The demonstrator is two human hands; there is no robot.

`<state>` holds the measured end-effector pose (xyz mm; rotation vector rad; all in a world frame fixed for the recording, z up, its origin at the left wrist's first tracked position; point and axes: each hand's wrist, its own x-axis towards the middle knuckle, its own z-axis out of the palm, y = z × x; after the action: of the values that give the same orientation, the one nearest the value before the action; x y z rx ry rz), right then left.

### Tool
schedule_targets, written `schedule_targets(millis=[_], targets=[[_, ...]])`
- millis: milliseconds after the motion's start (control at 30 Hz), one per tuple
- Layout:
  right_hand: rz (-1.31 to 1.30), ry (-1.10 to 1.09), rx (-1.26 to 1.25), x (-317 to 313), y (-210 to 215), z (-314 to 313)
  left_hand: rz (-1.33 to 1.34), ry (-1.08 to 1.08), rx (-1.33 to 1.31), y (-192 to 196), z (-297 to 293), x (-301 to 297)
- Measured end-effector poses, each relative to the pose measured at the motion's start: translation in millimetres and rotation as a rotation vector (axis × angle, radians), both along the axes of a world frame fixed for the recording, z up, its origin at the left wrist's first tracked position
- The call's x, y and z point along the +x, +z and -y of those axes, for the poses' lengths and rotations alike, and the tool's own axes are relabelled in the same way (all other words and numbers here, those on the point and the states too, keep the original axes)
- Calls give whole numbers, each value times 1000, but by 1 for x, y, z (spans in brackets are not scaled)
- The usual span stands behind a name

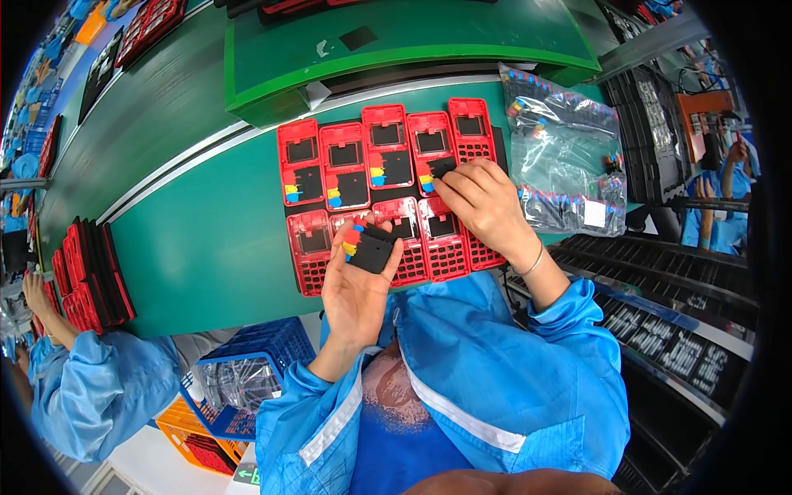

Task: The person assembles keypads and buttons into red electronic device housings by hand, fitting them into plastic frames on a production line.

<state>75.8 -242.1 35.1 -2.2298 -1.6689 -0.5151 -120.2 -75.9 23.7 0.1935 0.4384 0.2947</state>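
Red phone housings [343,155], each with a screen window and key holes, lie in two rows on a black tray [498,150]. Black rubber keypads with coloured keys at one end cover the key holes of several far-row housings. In my left hand [353,301], palm up above the near row, rests a small stack of black keypads [370,250] with red, yellow and blue keys. The closed fingers of my right hand [487,202] are on another black keypad [442,167], at the far-row housing second from the right. My fingers partly hide that keypad.
A clear plastic bag [561,153] of keypads lies right of the tray. Beyond is a raised green shelf [404,49]. Stacked red housings [82,276] stand left, near a co-worker's sleeve [111,388]. A blue crate [285,342] sits below the table edge; dark racks [660,330] flank my right.
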Motion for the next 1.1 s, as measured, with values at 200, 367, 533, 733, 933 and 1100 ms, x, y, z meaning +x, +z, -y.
schedule_targets(millis=[200,367,533,733,933,1100], targets=[[-246,9,17,-2,-7,3,-20,-11,20,1,1,-1],[-251,-92,48,4,-13,-3,-10,-17,18,1,4,2],[-225,-71,73,7,-6,-11,-8,-21,7,4,8,5],[-580,1,203,-30,22,-29,39,-10,43,2,14,8],[-591,64,225,-73,18,-43,-17,-47,33,-2,14,4],[-774,-76,268,-29,46,-17,58,-43,33,-7,11,1]])
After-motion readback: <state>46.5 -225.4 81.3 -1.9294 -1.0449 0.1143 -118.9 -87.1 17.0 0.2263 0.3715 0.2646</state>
